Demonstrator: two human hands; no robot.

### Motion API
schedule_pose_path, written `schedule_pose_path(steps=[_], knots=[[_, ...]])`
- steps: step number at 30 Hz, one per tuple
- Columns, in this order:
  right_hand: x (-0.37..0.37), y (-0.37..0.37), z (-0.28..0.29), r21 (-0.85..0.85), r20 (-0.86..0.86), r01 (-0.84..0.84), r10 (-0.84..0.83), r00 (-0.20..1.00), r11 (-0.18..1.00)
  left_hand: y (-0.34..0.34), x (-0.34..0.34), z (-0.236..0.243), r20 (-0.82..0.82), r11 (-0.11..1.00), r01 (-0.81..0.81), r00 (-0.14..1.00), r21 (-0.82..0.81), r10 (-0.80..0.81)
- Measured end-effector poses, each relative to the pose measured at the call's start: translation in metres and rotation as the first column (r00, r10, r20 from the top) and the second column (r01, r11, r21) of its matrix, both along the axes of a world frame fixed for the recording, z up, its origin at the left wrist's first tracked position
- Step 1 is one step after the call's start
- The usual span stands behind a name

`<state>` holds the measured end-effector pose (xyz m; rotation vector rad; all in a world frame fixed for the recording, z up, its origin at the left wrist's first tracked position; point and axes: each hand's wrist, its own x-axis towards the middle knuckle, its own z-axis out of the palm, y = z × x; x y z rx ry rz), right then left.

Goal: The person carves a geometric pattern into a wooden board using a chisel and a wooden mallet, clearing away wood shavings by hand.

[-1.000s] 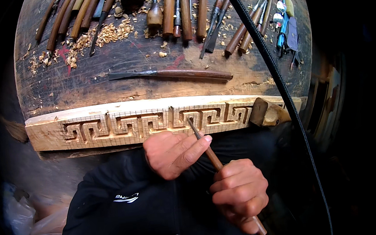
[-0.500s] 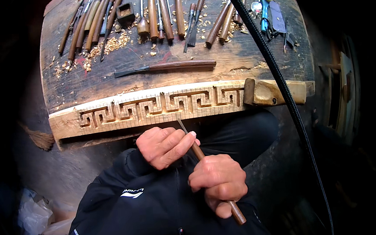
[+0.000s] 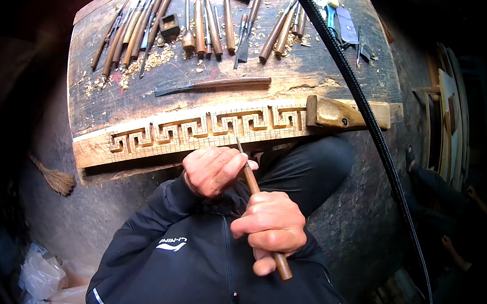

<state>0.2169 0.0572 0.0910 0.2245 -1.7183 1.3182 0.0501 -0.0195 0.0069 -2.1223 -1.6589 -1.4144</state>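
A wood carving chisel [image 3: 251, 180] with a brown handle is held in both of my hands, tilted with its tip up. My left hand [image 3: 213, 170] is closed, with its fingers and thumb against the metal shank. Lower down, my right hand [image 3: 269, 225] wraps around the handle, whose butt end sticks out below. The blade tip lies at the near edge of a long pale board [image 3: 96, 150]; contact cannot be told. That board carries a pencil grid and a carved fret pattern of recessed grooves.
A wooden block [image 3: 335, 114] rests on the board's right end. Another chisel [image 3: 227, 84] lies on the workbench [image 3: 136, 100] beyond. Several carving tools [image 3: 213, 26] and wood shavings cover the far side. A black cable [image 3: 359, 100] crosses the right. A brush broom [image 3: 57, 179] lies at left.
The chisel has turned more upright, and my right hand has shifted left and slightly up with its handle. The view has moved a little. Parts of another person now show at the right.
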Motion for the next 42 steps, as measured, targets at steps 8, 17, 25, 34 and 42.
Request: schedule_pose_path(steps=[8, 17, 25, 34, 42], knots=[[-0.022, 0.015, 0.013, -0.088, -0.104, 0.026, -0.036, 0.994, 0.996, 0.021, -0.015, 0.004, 0.041, 0.994, 0.089, 0.995, 0.063, -0.091], [-0.04, 0.023, 0.014, -0.173, -0.012, 0.065, -0.068, 0.998, 0.983, 0.023, -0.016, -0.016, 0.282, 0.995, 0.093, 0.954, 0.047, -0.103], [-0.046, 0.027, 0.018, -0.203, 0.059, 0.103, -0.092, 0.994, 0.974, 0.024, -0.014, -0.021, 0.323, 0.998, 0.069, 0.944, 0.011, -0.069], [-0.049, 0.029, 0.016, -0.219, 0.077, 0.113, -0.098, 0.992, 0.969, 0.026, -0.014, -0.016, 0.304, 0.999, 0.018, 0.952, -0.029, -0.009], [-0.05, 0.028, 0.016, -0.229, 0.106, 0.125, -0.103, 0.989, 0.965, 0.025, -0.013, -0.021, 0.307, 0.999, 0.022, 0.952, -0.024, -0.013]])
